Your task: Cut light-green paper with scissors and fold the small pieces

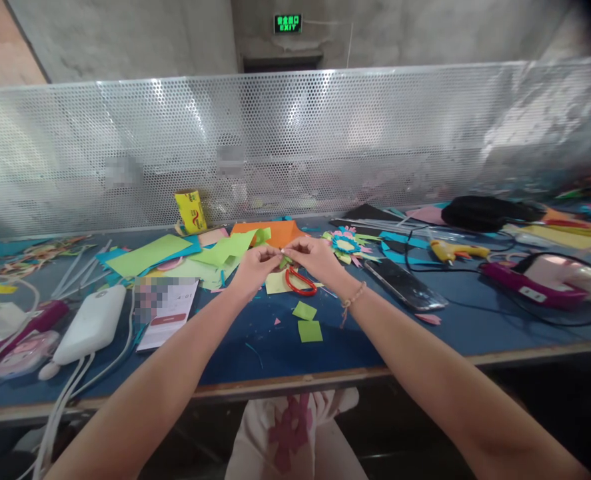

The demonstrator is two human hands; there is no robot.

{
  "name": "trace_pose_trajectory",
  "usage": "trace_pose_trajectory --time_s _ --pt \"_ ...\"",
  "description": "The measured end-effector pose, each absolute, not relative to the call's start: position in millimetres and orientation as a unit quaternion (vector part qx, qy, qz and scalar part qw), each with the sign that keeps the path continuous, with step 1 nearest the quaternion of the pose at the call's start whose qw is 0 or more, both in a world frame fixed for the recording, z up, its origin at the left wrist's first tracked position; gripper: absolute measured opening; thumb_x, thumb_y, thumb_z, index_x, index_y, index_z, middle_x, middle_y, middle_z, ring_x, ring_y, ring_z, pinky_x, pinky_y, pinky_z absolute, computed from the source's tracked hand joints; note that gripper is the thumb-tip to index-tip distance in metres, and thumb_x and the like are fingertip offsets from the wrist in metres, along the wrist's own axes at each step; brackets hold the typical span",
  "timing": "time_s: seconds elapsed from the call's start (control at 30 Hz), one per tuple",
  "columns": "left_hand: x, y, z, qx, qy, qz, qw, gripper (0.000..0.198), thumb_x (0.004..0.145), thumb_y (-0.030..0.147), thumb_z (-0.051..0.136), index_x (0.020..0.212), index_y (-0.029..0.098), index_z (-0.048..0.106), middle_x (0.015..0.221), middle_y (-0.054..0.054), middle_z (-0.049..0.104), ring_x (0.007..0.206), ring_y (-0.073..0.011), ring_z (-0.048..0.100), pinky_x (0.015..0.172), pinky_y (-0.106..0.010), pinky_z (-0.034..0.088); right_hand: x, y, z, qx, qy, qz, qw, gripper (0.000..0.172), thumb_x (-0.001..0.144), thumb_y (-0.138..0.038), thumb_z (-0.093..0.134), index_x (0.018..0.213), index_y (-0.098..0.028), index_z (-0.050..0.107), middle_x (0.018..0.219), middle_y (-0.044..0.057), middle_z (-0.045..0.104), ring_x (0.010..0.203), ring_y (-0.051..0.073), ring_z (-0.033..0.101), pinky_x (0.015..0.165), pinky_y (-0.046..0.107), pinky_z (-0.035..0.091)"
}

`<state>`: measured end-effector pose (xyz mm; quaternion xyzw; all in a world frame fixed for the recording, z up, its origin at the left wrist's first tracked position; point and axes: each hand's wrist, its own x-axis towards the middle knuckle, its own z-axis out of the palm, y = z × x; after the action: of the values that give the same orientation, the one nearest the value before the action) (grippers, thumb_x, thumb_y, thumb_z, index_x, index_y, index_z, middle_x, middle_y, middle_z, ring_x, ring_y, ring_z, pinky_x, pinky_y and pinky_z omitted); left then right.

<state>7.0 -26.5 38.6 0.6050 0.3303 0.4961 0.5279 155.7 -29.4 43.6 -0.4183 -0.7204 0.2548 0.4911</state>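
Note:
My left hand [256, 267] and my right hand [316, 259] meet over the middle of the table, fingertips pinched together. Between them shows a small piece of green paper [286, 261], partly hidden by the fingers. Just below lie red-handled scissors [301, 285] on a cream-coloured paper [275, 283]; their blades are hidden. Two small green paper squares, one [304, 310] above the other [310, 331], rest nearer the table's front edge. A blue and pink paper flower [346, 243] lies right of my right hand.
Left are green paper sheets [150, 255], a lit phone [169, 313] and a white power bank [92, 323] with cables. To the right lie a dark phone [405, 285], a yellow glue gun [458, 252] and a purple power strip [532, 285]. A perforated metal screen [275, 147] stands behind.

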Motion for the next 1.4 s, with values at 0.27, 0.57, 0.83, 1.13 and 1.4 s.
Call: trace_pose_trajectory --time_s 0.27,0.57,0.83,1.13,1.4 --pt "5.6 -23.7 34.6 0.583 0.369 0.501 0.522 0.008 0.06 0.018 0.062 0.064 0.012 0.06 0.059 0.001 0.057 0.056 -0.0067 0.052 0.066 -0.025 0.046 154.2 -24.0 34.9 -0.419 -0.709 0.26 0.505 0.018 0.073 -0.032 0.057 0.08 -0.016 0.059 0.074 0.004 0.063 0.061 0.011 0.058 0.055 0.024 0.049" --pt "5.8 -25.1 36.6 0.522 0.355 0.521 0.575 0.017 0.059 0.025 0.068 0.068 0.013 0.059 0.069 0.0 0.058 0.066 -0.008 0.054 0.069 -0.025 0.046 154.6 -25.2 37.2 -0.416 -0.697 0.299 0.503 0.02 0.069 -0.034 0.062 0.069 -0.015 0.059 0.062 0.002 0.06 0.055 0.01 0.056 0.052 0.023 0.05" --pt "-1.3 -23.1 39.6 0.604 0.389 0.452 0.529 0.021 0.062 0.033 0.068 0.065 0.014 0.061 0.059 -0.003 0.06 0.058 -0.0107 0.056 0.063 -0.026 0.047 161.4 -22.3 39.0 -0.413 -0.731 0.268 0.472 0.014 0.067 -0.029 0.062 0.066 -0.015 0.063 0.06 0.002 0.062 0.052 0.01 0.055 0.05 0.023 0.046" --pt "-2.5 -19.5 41.7 0.585 0.37 0.479 0.539 0.012 0.066 0.023 0.065 0.064 0.013 0.059 0.058 -0.002 0.061 0.057 -0.0088 0.057 0.066 -0.025 0.047 162.4 -27.7 41.1 -0.369 -0.781 0.126 0.488 0.027 0.076 -0.02 0.053 0.101 -0.021 0.062 0.094 0.007 0.065 0.084 0.017 0.061 0.072 0.033 0.052" --pt "1.2 -21.9 45.3 0.486 0.336 0.526 0.612 0.015 0.063 0.011 0.065 0.075 0.012 0.056 0.061 0.0 0.061 0.059 -0.0081 0.058 0.073 -0.027 0.046 158.4 -30.6 41.8 -0.302 -0.82 -0.05 0.483 0.017 0.078 -0.019 0.055 0.089 -0.025 0.066 0.088 0.003 0.064 0.083 0.016 0.059 0.077 0.035 0.05"
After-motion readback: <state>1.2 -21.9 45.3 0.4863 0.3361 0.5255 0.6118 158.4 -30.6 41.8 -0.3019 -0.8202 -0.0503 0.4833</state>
